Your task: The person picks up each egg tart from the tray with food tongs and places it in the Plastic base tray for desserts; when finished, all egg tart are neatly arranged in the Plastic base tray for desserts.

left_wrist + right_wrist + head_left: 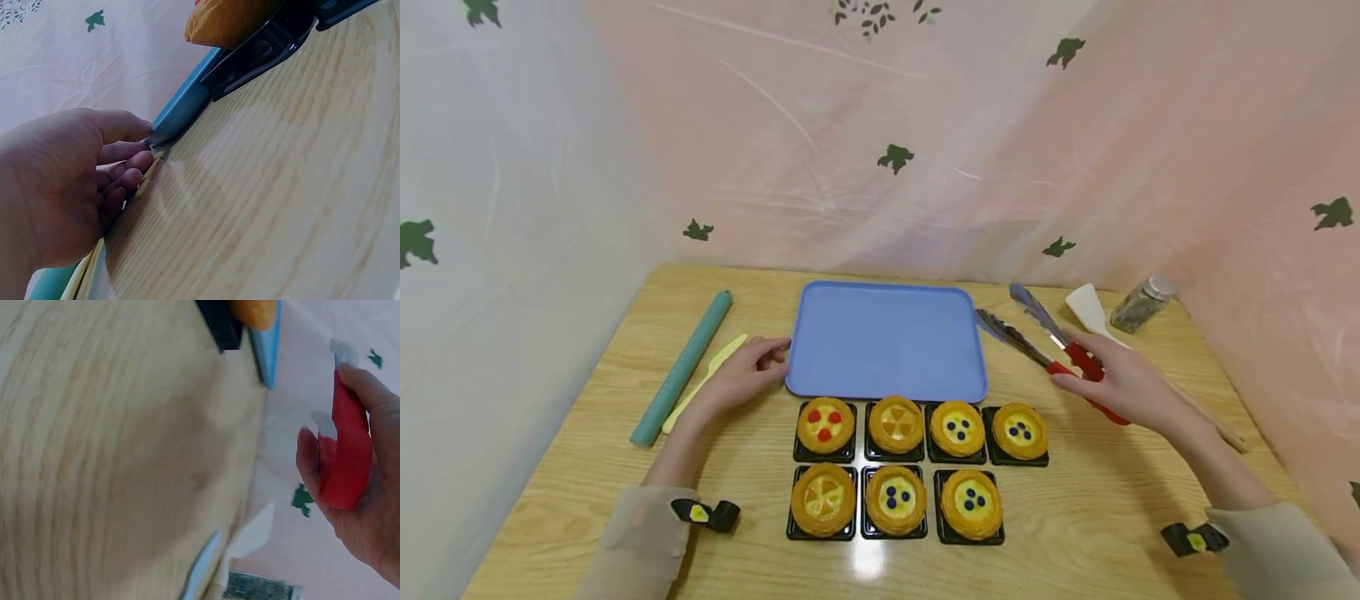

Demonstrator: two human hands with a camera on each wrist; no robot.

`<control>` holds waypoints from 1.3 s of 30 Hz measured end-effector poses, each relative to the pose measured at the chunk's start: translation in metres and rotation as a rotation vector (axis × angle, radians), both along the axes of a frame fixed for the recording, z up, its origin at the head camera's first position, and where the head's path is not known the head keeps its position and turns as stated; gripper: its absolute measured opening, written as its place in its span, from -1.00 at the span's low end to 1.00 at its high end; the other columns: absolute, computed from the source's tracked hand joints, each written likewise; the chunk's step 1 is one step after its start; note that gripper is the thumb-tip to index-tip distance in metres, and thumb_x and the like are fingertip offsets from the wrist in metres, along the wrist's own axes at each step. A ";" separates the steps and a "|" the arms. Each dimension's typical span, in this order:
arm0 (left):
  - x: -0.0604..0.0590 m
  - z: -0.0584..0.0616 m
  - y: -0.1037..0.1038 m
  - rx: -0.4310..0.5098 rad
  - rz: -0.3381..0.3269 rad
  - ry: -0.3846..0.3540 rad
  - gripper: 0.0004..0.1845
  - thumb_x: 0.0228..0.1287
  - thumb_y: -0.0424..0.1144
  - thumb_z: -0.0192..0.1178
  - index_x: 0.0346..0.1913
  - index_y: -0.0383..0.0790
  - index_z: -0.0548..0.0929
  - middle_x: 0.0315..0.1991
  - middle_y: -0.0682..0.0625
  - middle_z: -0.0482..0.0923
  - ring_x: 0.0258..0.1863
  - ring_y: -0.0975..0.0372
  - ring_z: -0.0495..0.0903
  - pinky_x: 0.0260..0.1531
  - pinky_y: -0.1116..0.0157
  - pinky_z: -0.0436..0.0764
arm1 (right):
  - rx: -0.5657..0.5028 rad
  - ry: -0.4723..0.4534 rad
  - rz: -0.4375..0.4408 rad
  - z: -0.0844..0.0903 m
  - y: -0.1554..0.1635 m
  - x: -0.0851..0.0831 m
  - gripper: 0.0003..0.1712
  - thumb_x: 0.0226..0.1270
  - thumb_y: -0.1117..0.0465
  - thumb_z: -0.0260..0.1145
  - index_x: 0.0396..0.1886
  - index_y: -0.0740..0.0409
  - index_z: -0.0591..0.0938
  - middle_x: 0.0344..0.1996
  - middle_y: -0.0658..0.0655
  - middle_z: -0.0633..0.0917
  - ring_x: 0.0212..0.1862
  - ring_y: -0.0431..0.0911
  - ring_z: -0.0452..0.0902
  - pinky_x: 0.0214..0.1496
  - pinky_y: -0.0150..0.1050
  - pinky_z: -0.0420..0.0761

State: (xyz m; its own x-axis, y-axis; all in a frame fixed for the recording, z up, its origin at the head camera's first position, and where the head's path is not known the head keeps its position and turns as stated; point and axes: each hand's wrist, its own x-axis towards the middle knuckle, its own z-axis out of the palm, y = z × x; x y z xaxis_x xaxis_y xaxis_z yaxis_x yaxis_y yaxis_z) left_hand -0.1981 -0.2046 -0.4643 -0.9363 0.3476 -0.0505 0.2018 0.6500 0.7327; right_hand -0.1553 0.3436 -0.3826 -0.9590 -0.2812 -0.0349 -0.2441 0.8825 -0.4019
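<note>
My left hand (752, 371) holds the left edge of a blue tray (887, 342), thumb and index fingertips at its rim; in the left wrist view the other fingers are curled. My right hand (1120, 379) grips the red handles of metal tongs (1021, 342), whose arms are spread apart with nothing between them. The tips point toward the tray's right side. In the right wrist view the red grip (351, 450) lies between thumb and fingers. Before the tray, several egg tarts (825, 425) sit in black plastic holders (988, 537) in two rows, topped with red, orange or dark blue pieces.
Left of the left hand lie a teal rolling pin (681, 371) and a pale yellow plastic knife (711, 375). On the right are a white spatula (1086, 307) with a wooden handle and a glass shaker jar (1142, 304). Patterned cloth (820, 125) hangs around the wooden table (1075, 533).
</note>
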 end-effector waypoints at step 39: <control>-0.008 -0.020 0.007 -0.004 0.013 0.014 -0.46 0.47 -0.23 0.21 0.40 -0.42 0.48 -0.05 -0.17 0.57 -0.15 0.15 0.48 -0.07 0.23 0.47 | 0.276 -0.006 -0.188 -0.074 -0.016 -0.027 0.06 0.28 -0.56 0.17 0.32 0.26 0.35 -0.08 0.43 0.60 -0.42 0.11 0.52 -0.49 -0.09 0.42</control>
State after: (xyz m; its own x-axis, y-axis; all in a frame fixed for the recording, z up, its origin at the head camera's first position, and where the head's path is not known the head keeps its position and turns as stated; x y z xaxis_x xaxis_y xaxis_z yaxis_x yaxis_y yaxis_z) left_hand -0.2061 -0.1974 -0.4843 -0.9413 0.3352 -0.0385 0.2037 0.6555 0.7272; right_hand -0.1822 0.3279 -0.4568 -0.9928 -0.0785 -0.0909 -0.0650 0.9876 -0.1427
